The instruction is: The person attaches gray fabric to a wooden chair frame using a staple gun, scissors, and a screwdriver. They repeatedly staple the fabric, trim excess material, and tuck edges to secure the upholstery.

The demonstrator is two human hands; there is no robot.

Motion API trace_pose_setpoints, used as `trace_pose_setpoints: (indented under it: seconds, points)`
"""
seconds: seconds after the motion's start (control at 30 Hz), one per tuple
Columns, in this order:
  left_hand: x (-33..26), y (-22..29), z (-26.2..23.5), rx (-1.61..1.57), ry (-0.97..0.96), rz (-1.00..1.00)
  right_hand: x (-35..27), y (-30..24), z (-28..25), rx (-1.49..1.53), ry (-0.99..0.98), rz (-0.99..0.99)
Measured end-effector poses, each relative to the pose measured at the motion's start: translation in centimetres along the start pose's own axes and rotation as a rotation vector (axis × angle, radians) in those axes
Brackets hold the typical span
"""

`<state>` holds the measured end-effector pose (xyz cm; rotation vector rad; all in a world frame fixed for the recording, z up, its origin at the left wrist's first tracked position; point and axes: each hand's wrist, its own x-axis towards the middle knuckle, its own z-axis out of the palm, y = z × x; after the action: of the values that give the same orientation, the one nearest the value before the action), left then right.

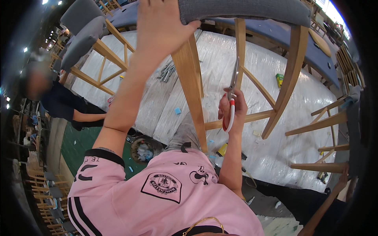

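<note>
far left, another person in a dark top [59,103] leans on the plastic-wrapped white counter [291,149] beside a second grey-cushioned wooden chair [84,33]. left hand [159,29] is clamped over the front edge of the grey fabric seat [244,10] of a pale wooden chair standing on the counter, likely steadying it. below it the near wooden leg [193,90] drops toward the pink shirt. right hand [232,112] is closed round red-handled metal scissors [232,92], blades up beside a back leg under the seat, probably to trim there. tight between legs and rungs; more chairs [328,122] crowd the right edge.
</note>
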<state>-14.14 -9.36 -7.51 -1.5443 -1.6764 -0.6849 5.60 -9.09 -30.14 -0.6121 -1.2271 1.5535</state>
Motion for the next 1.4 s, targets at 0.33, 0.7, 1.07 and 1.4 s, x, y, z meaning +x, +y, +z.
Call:
trace_pose_setpoints:
  seconds: [0.33, 0.7, 1.07, 1.4]
  points:
    - [6.4, -4.8, -1.7, -0.428, -0.445, 0.022, -1.5, -1.4, -3.3, -0.155, 0.222, -0.126]
    - [2.0, -6.3, -3.0, -0.253, -0.259, 0.548, 4.3, -1.5, 2.8, 0.013, 0.072, -0.246]
    - [2.2, -6.2, -3.4, -0.339, -0.317, 0.45, 12.0, -6.5, 11.8, 0.323, 0.009, -0.354]
    - [1.5, -8.3, -1.3, -0.16, -0.175, 0.659, 12.5, -5.9, 11.7, -0.095, 0.135, -0.618]
